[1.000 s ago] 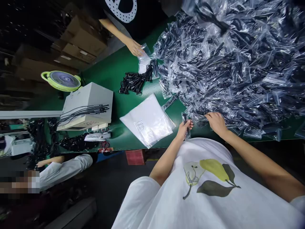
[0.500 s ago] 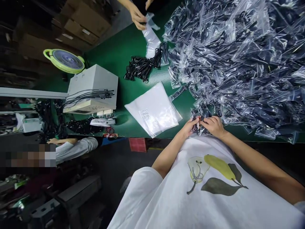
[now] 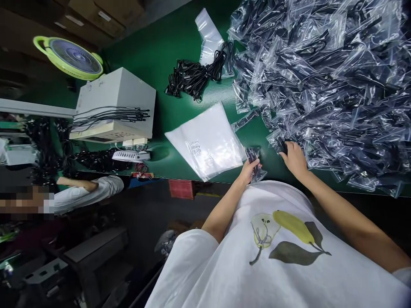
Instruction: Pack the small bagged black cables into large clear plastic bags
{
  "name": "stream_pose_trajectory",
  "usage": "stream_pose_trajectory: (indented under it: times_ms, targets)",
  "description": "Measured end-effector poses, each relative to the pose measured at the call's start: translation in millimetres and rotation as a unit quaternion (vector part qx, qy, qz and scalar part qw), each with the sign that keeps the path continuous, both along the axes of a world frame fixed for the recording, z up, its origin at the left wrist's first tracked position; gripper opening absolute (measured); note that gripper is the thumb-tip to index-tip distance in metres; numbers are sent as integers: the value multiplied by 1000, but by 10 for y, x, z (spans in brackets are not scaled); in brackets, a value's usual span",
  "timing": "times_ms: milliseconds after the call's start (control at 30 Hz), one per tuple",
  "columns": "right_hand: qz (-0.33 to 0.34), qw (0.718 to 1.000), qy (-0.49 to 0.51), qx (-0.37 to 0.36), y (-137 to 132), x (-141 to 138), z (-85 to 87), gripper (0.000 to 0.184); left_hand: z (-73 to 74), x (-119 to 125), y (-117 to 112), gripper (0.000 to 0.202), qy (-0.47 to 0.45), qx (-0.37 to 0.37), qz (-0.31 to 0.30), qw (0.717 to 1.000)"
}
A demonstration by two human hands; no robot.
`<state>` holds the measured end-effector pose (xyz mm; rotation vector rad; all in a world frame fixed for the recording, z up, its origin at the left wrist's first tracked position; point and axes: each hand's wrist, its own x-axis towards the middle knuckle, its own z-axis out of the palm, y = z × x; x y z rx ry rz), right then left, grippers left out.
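Gripping a small clear plastic bag of black cable [image 3: 253,153] at the near edge of the green tabletop [image 3: 180,109], we have our left hand [image 3: 247,172] closed around it; our right hand [image 3: 295,161] bends its fingers at the near side of the wide heap of clear-bagged dark cables [image 3: 321,90], whether pinching one we cannot tell. Just left lies a flat whitish plastic packet [image 3: 215,147].

The surface [image 3: 180,115] is smooth and shiny. The bags [image 3: 321,94] on it are crinkly, glossy plastic. The shirt [image 3: 224,273] beside it is matt cloth.
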<state>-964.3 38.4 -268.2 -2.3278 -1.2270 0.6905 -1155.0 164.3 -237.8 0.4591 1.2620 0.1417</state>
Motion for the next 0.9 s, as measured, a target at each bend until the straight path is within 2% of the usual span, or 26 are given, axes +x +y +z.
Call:
stream_pose_trajectory:
  times_ms: [67, 167, 300, 433, 500, 567, 667, 733, 800, 900]
  targets:
    - [-9, 999, -5, -45, 76, 3, -148, 47, -49, -42, -14, 39, 22, 20, -4, 1000]
    - [17, 999, 18, -35, 98, -76, -252, 38, -51, -67, -50, 36, 35, 31, -14, 999]
    - [98, 994, 41, 16, 99, -221, -183, 37, 25, -77, -69, 36, 49, 49, -5, 998]
    - [224, 960, 121, 116, 166, -440, -23, 37, 16, -31, -61, 49, 13, 23, -37, 999]
    - [210, 960, 141, 123, 201, -477, 61, 43, -49, 14, -69, 54, -6, 2, -55, 998]
    - [168, 972, 126, 104, 232, -359, 116, 44, -138, 44, -77, 54, -8, -2, -60, 998]
    - [88, 995, 21, 44, 284, 79, 92, 42, -261, 24, -60, 48, 12, 23, -59, 998]
    - [35, 997, -65, -27, 303, 382, 32, 45, -308, -25, -24, 41, 35, 57, -60, 996]
    - [28, 991, -101, -85, 268, 555, 7, 47, -318, -82, 16, 35, 60, 96, -68, 991]
    - [66, 992, -73, -83, 55, 552, 148, 43, -269, -164, 43, 29, 99, 145, -88, 980]
